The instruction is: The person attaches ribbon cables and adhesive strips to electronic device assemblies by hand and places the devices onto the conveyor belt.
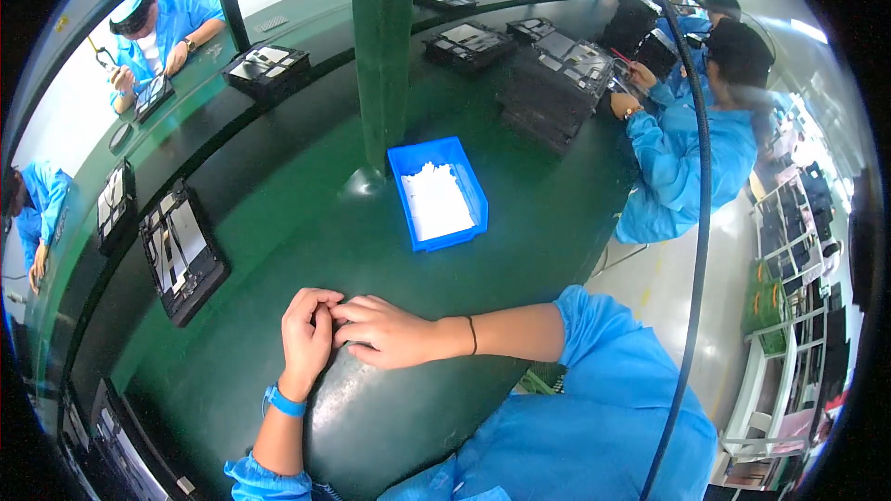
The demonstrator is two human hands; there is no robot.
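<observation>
My left hand [307, 329] rests on the green tabletop [483, 288], its fingers curled toward the right hand. What its fingertips close on, if anything, is too small and hidden to make out. Coming in from the right, my right hand [385, 330] lies palm down. Its fingertips touch the left hand's fingers, and its thumb stands apart. I see nothing held in it. Beyond both hands sits a blue plastic bin [475, 199] with a heap of small white pieces [434, 204] inside.
A green post [379, 56] rises behind the bin. Opened black electronic devices [184, 250] sit along the curved line at left and back. At right, a person in blue [691, 158] works beside a stack of devices [548, 97]. A black cable [703, 195] hangs at right.
</observation>
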